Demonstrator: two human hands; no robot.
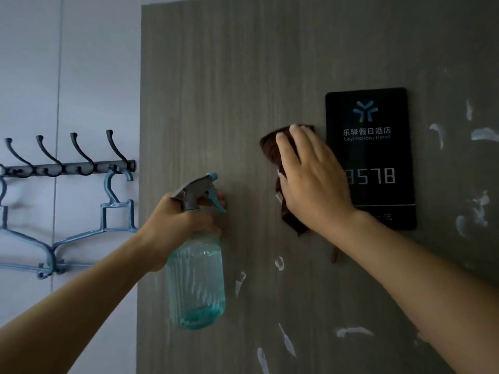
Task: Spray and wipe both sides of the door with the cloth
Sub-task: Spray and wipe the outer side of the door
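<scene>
The right hand (314,179) presses a brown cloth (272,149) flat, fingers spread, on the grey wood-grain door (216,103), just left of the black room-number plaque (378,157). White smears (286,338) lie below the plaque, probably next. The left hand (175,225) grips a ribbed teal spray bottle (195,279) farther left.

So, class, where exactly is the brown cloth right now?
The brown cloth lies flat on the door under the right hand, just left of the black room sign.
</scene>
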